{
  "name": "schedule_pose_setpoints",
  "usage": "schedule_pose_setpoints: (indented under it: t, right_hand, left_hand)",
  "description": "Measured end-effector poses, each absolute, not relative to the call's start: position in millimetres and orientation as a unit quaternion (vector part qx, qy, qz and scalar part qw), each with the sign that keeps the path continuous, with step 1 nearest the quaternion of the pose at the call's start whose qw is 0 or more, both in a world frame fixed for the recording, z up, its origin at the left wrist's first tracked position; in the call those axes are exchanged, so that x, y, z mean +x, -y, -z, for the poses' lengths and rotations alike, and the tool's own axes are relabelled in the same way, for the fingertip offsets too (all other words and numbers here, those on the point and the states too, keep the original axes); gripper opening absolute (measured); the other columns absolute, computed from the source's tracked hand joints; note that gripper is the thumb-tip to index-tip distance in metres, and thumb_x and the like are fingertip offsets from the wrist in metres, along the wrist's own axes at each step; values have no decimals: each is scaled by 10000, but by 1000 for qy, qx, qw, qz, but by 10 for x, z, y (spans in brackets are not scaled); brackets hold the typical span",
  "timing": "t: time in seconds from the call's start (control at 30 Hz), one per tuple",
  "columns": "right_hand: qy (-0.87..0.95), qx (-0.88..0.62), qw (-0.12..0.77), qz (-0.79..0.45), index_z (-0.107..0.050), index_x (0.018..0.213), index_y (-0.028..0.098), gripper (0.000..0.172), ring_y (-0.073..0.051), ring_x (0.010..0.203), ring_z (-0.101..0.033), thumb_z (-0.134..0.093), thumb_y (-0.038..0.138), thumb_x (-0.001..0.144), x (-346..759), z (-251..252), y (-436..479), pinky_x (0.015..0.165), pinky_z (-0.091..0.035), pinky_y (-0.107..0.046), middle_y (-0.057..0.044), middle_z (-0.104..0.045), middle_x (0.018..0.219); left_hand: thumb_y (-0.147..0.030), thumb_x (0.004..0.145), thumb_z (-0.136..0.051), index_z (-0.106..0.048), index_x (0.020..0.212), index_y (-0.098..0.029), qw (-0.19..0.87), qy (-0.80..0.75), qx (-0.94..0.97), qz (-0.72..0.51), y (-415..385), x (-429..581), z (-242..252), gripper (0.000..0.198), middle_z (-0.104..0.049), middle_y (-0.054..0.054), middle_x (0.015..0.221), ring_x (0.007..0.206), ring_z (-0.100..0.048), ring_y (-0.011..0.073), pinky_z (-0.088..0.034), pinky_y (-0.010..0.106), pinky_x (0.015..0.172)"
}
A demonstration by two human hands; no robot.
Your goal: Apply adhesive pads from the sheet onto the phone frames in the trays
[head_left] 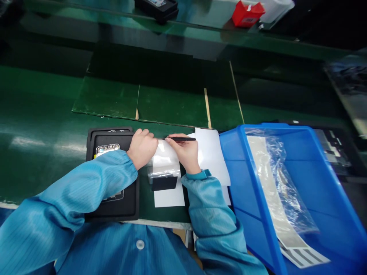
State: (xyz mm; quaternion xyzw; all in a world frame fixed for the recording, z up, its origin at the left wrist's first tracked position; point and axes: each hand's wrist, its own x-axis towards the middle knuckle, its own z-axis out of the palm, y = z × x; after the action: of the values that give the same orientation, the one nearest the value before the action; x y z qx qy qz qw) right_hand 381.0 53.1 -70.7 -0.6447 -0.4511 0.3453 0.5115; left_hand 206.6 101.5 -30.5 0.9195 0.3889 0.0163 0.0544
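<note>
My right hand point(185, 152) pinches a slim black tool point(185, 139) that looks like tweezers. Its thin tip points left, to the fingers of my left hand point(143, 148). That hand is closed, and whatever it may hold is hidden. Just below both hands lies a clear film sheet point(166, 158) with a black strip point(164, 183) at its lower end, over white paper point(169, 198). Partly under my left sleeve is a black tray point(126, 208) holding an opened phone point(107, 148), its inner parts showing.
A blue bin point(237, 183) at right holds strips of sheet point(268, 183) and crumpled clear plastic point(289, 191). More white paper point(210, 156) lies beside it. On the raised shelf behind are a red box point(248, 14) and black trays point(157, 11).
</note>
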Motion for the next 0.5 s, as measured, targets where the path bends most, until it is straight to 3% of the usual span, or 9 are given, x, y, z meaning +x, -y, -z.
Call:
schedule_pose_setpoints:
  t: [0.5]
  right_hand:
    - [445, -654, 506, -344, -778, 855, 194, 247, -238, 848, -754, -831, 402, 733, 3818, 709, -547, 823, -618, -378, -64, -795, 899]
  left_hand:
    - [-128, 928, -495, -706, 754, -194, 70, -397, 915, -22, -1012, 2074, 298, 281, -657, 103, 765, 892, -582, 276, -360, 421, 757]
